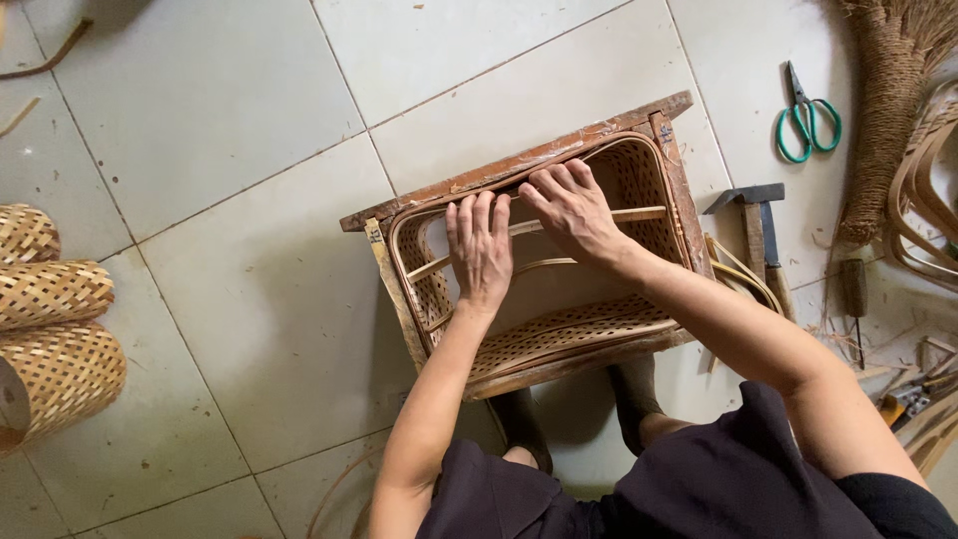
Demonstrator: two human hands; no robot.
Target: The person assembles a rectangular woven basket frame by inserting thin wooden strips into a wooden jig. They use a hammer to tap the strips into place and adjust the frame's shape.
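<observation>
A rectangular woven bamboo basket (pixel 579 324) sits inside a worn wooden frame mould (pixel 519 170) on the tiled floor. My left hand (pixel 479 245) lies flat with fingers together, pressing on the basket's far rim strip. My right hand (pixel 569 210) presses beside it, fingers bent over the same rim strip against the wooden frame. A thin bamboo stick (pixel 639 214) crosses the basket's opening under both hands. Neither hand grips a tool.
Several woven bamboo cylinders (pixel 50 329) lie at the left edge. Green-handled scissors (pixel 806 120), a hammer (pixel 756 215), a brown fibre broom (pixel 883 120) and bent bamboo strips (pixel 923 200) lie at the right. My feet (pixel 579 409) rest just below the frame.
</observation>
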